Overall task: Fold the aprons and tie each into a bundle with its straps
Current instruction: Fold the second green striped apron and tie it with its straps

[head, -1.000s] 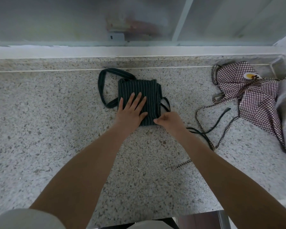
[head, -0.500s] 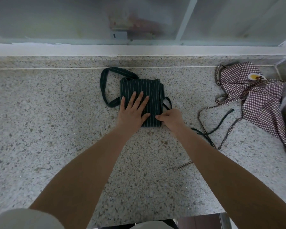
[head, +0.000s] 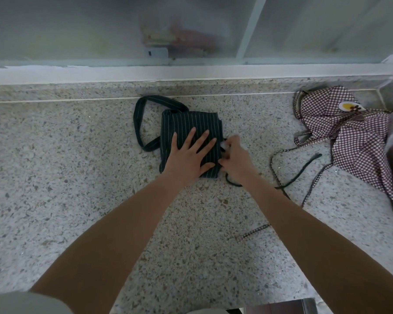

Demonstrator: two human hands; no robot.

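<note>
Striped apron (head: 191,123) under left hand (head: 188,158); right hand's (head: 235,159) fingertips blurred.

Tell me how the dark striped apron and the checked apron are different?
The dark green pinstriped apron is folded into a flat square under the left hand; the maroon-and-white checked apron lies crumpled and untouched. Only the checked apron has a yellow flower patch. Both lie on the speckled stone counter with loose straps.

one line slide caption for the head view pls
Left hand presses flat on the folded striped apron while the right hand works a strap at its edge; a checked apron lies unfolded nearby.
</note>
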